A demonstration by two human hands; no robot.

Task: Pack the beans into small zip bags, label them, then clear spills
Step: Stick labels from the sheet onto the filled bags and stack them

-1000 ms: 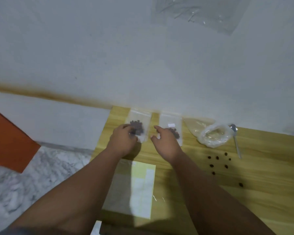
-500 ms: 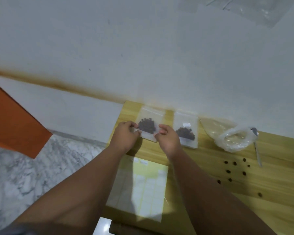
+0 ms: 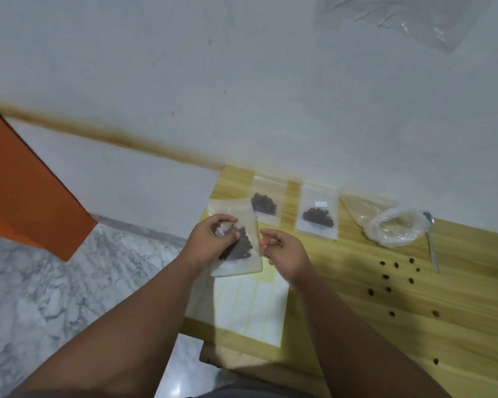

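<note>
My left hand (image 3: 213, 239) is shut on a small clear zip bag (image 3: 250, 262) with dark beans in it, held just above the table's left end. My right hand (image 3: 285, 254) hovers by the bag's right edge with its fingers loosely curled and apart; I see nothing in it. Two more small zip bags with beans lie flat near the wall: an unlabelled one (image 3: 266, 203) and one with a small white label (image 3: 318, 215). A sheet of white labels (image 3: 250, 308) lies below my hands. Several loose beans (image 3: 397, 282) are scattered to the right.
The wooden table (image 3: 414, 334) stands against a white wall. A crumpled large plastic bag (image 3: 394, 228) and a metal spoon (image 3: 431, 248) lie at the back right. An orange panel (image 3: 26, 191) and marble floor (image 3: 41, 297) are to the left.
A bag of beans has come up off the table in my left hand. My right hand has let go of it and moved slightly right.
</note>
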